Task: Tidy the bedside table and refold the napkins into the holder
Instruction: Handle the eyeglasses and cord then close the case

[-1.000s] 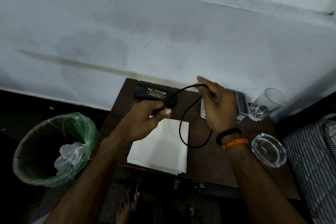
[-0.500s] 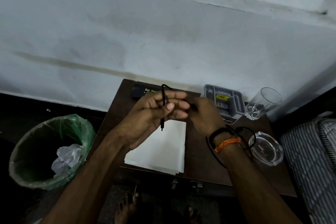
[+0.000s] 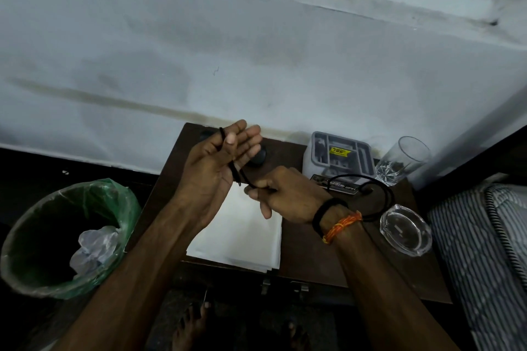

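Above a brown bedside table (image 3: 308, 253), left hand (image 3: 212, 168) spread, thumb pinning black cord (image 3: 379, 184). Right hand (image 3: 288, 196) pinching same cord. White napkins (image 3: 242, 236) beneath.

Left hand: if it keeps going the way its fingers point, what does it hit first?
Probably the wall. The left hand points up and away with the black cord across its palm, and nothing stands between fingertips and wall in this view. Depth is unclear.

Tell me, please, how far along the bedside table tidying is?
Crumpled waste already lies in the green-lined bin. In hand: the left hand and right hand are winding the black cord. Left: the white napkins lie flat on the table, not in the grey holder.
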The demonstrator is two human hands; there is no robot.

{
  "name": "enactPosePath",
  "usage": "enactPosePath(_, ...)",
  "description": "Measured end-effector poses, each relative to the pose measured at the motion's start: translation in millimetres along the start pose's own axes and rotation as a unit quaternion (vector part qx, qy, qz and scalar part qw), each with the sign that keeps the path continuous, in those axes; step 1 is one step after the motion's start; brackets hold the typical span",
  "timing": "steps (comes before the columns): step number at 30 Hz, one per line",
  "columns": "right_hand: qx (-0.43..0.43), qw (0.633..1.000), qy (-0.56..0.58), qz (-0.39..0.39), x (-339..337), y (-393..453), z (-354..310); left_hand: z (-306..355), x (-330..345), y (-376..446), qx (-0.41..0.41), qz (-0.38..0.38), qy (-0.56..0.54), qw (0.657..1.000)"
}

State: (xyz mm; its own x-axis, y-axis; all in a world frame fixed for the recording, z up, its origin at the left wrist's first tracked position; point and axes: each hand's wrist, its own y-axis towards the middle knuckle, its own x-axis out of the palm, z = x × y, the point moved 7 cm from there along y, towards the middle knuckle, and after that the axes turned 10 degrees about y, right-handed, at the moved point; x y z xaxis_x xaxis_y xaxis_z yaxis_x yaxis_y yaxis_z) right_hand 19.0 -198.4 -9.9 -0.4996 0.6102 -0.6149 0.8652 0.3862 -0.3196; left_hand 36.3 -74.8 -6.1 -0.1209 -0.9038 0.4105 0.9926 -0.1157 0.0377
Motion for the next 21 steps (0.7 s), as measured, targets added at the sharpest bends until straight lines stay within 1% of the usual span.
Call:
enactPosePath(2,-0.006,1.0,-0.025,-0.009,-2,-3,-6,-3,-1,0,0.003,0.006,0.035,0.999)
enactPosePath(3,-0.01,0.999,-0.032,-0.013,-3,-5,-9,-5,-2,0,0.009,0.008,0.091,0.996)
enactPosePath(5,-0.014,0.999,-0.024,-0.017,-9,-8,-12,-9,-1,-2,0.016,-0.003,0.209,0.978)
enactPosePath(6,-0.02,1.0,-0.021,-0.008,-14,-9,-13,-13,0,-3,0.011,-0.013,0.244,0.97)
enactPosePath(9,-0.042,0.999,-0.009,0.029,-32,-13,-14,-21,11,-7,-0.025,-0.063,0.272,0.96)
enactPosePath(10,-0.048,0.998,0.003,0.036,-37,-14,-13,-24,14,-9,-0.026,-0.087,0.295,0.951)
enactPosePath(13,-0.072,0.994,0.032,0.071,-51,-18,-11,-25,20,-16,0.008,-0.141,0.418,0.897)
enactPosePath(14,-0.084,0.992,0.031,0.085,-54,-18,-11,-26,20,-17,0.014,-0.15,0.427,0.892)
enactPosePath(17,-0.118,0.984,0.044,0.128,-62,-19,-9,-25,28,-20,0.004,-0.177,0.361,0.916)
enactPosePath(21,-0.172,0.968,0.041,0.179,-63,-22,-14,-18,37,-19,-0.017,-0.197,0.302,0.933)
